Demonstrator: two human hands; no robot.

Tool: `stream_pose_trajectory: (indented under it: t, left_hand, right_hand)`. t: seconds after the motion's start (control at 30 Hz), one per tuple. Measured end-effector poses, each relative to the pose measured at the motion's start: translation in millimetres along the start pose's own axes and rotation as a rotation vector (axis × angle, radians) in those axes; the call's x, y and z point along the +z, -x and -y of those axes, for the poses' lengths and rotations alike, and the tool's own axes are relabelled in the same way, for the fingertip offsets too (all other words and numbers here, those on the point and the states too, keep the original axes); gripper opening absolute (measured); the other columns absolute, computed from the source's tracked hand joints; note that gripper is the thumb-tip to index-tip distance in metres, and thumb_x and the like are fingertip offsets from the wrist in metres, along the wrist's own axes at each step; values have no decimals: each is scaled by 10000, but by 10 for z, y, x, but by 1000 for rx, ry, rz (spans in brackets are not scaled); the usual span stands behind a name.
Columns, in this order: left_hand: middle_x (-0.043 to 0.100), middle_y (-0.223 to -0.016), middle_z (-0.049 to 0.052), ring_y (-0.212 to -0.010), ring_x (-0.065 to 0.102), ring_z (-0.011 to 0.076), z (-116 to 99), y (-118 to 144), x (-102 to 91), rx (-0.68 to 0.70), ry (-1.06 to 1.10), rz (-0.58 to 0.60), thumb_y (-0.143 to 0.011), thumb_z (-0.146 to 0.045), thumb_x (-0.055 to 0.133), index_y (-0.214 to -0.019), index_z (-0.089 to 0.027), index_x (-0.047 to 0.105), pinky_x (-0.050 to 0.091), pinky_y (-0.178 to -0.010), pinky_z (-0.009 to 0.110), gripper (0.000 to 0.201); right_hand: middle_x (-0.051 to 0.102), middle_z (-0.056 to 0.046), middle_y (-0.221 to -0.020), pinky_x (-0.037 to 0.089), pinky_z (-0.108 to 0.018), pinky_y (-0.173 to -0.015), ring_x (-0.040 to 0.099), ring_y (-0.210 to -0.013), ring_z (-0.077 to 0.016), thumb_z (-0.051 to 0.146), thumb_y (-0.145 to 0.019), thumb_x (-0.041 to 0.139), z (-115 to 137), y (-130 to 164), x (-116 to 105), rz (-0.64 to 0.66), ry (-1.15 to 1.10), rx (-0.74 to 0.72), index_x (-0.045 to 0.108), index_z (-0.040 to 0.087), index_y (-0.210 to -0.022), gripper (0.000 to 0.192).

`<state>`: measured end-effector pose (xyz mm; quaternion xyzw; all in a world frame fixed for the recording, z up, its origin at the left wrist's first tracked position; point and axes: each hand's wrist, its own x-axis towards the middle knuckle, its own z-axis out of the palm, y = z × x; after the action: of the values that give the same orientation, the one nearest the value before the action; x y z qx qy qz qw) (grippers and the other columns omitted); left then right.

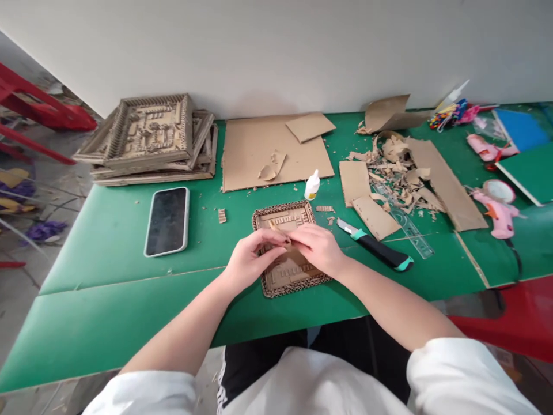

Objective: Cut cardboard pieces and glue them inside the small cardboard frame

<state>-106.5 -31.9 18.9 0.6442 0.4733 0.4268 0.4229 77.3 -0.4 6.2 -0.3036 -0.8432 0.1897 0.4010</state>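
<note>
Green sheeting covers the table (108, 242) we sit at, with a bare pale wall behind its far edge. Nearest us, close to the near edge at the middle, lies the small frame (288, 248), a cardboard panel with a corrugated rim, its long axis running away from us with a slight lean to the left. Both our hands rest on it: the left hand (250, 259) comes in from the left and the right hand (317, 246) from the right, and their fingertips meet over the panel's middle, pinching a small strip (288, 241) between them. Neither hand is nearer than the other; the strip sits right where they touch. How the strip lies against the panel we cannot tell, since the fingers cover most of it and hide the panel's centre. Just right of the right hand lies a knife (375, 246), pointing its blade toward the frame. Left, well apart, a phone (167, 221) lies face up. Just beyond the frame stands a glue bottle (311, 185), then a flat cardboard sheet (259, 153); scraps (397, 173) pile to the right, a glue gun (496, 210) near the right edge, and stacked frames (151, 138) in the far left corner.
</note>
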Motion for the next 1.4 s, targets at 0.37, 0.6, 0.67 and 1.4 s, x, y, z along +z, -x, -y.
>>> stream_pose_trajectory:
  t: [0.37, 0.6, 0.67, 1.4]
  left_hand:
    - [607, -803, 19, -776, 603, 117, -10, -21, 16, 315, -310, -149, -791, -121, 590, -766, -208, 669, 516, -709, 251, 120]
    - [659, -836, 42, -812, 634, 132, -44, 2, 29, 218, -175, -131, -798, -147, 582, -748, -195, 660, 529, -729, 263, 104]
    - [659, -791, 37, -765, 633, 128, -53, 15, 45, 101, -72, -106, -786, -167, 591, -730, -185, 639, 527, -681, 247, 75]
    - [693, -795, 10, -740, 686, 128, -50, 45, 102, -400, 607, 27, -646, -215, 772, -1001, -189, 551, 586, -710, 243, 419]
  right_hand:
    - [719, -20, -819, 570, -229, -635, 669, -697, -113, 201, -791, 602, 99, -36, -62, 16, -405, 361, 689, 191, -831, 96]
    - [706, -35, -856, 580, -250, -652, 676, -755, -137, 280, -739, 680, 141, -68, -106, 59, -536, 429, 682, 202, -840, 128]
    - [683, -31, -854, 575, -257, -665, 660, -768, -130, 256, -764, 660, 150, -64, -103, 0, -377, 306, 678, 213, -797, 58]
    - [702, 2, -785, 553, -276, -721, 651, -775, -127, 216, -860, 542, 173, -10, -66, -129, 33, -73, 633, 256, -918, 115]
